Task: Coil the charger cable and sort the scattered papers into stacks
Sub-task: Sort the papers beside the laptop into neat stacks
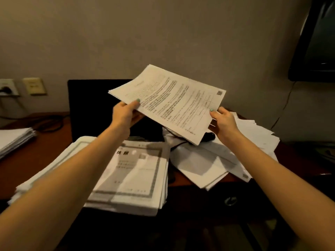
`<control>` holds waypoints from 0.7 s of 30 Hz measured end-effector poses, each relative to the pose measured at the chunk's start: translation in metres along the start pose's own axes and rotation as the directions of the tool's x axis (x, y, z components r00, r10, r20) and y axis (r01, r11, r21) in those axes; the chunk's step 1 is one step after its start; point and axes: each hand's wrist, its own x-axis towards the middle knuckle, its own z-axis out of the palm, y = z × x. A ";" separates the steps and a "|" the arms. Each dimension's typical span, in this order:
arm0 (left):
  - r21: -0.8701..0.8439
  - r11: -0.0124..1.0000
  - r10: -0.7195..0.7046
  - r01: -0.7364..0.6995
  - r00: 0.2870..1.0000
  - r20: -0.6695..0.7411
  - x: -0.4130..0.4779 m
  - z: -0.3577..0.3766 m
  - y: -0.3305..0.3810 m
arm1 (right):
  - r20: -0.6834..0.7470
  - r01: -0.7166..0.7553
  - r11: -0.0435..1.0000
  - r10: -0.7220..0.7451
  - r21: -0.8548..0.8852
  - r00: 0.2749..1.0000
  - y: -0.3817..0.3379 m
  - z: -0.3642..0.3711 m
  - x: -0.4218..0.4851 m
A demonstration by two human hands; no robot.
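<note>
Up above the desk, left hand (125,115) and right hand (223,122) pinch opposite edges of a sheaf of papers (172,102)

Printed sheaf (172,102) aloft, tilted; loose papers (199,163) beneath.

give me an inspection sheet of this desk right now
surface: wooden desk, mostly under paper
job's things: held sheaf raised over the desk; bordered stack nearest; neat stack far left; loose pile at right, unsorted
clutter: black screen upright behind the papers
grippers: left hand and right hand each pinch an edge of the held sheaf
cables: black cable among the loose pile, mostly hidden; dark cable on the desk at left
surroundings: wall socket, dark monitor upper right
</note>
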 end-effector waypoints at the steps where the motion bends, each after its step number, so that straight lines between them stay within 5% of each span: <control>1: 0.013 1.000 0.012 -0.011 0.999 -0.037 -0.004 -0.016 0.006 | 0.019 -0.007 1.000 0.007 -0.012 1.000 0.000 0.004 -0.007; 5: 0.100 0.995 0.021 -0.010 0.993 -0.116 -0.021 -0.081 0.035 | 0.117 -0.046 0.997 0.053 -0.061 0.992 -0.002 0.025 -0.031; 10: 0.408 0.910 -0.051 0.074 0.997 -0.065 -0.056 -0.154 0.062 | 0.232 -0.008 0.984 0.050 -0.176 0.972 -0.005 0.056 -0.061; 15: 0.741 0.598 -0.336 0.305 0.935 -0.114 -0.079 -0.214 0.077 | 0.351 0.045 0.911 0.112 -0.410 0.930 0.004 0.078 -0.086; 21: 0.902 0.260 -0.478 0.345 0.857 -0.191 -0.096 -0.239 0.064 | 0.387 0.105 0.735 0.224 -0.669 0.894 0.025 0.088 -0.108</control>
